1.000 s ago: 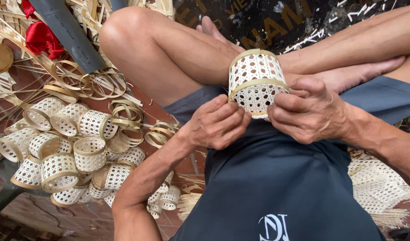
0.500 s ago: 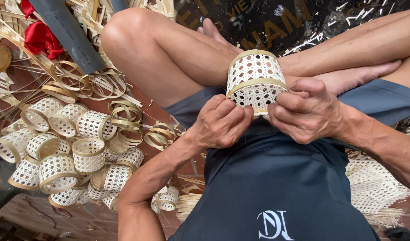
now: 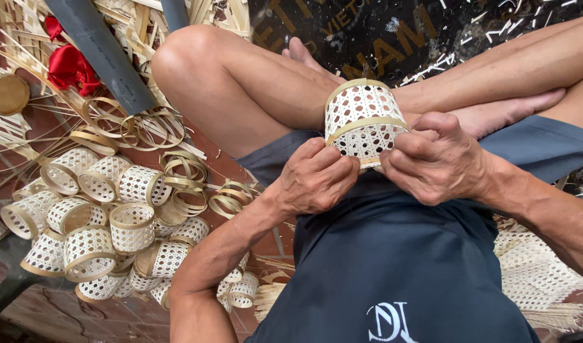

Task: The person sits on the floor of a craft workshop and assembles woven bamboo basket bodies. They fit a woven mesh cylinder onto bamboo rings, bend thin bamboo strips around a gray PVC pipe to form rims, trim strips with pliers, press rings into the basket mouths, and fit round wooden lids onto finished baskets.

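Bamboo openwork basket (image 3: 361,117), both hands closed on its lower rim: left hand (image 3: 317,178), right hand (image 3: 434,159). Rim-binding under way; next needs firm, even tucking.

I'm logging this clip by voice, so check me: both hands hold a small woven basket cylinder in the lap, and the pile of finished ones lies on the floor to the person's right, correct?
Not quite. Both the left hand and right hand do grip the woven basket cylinder in the lap, but the pile of finished ones lies to the person's left, as the head view shows.
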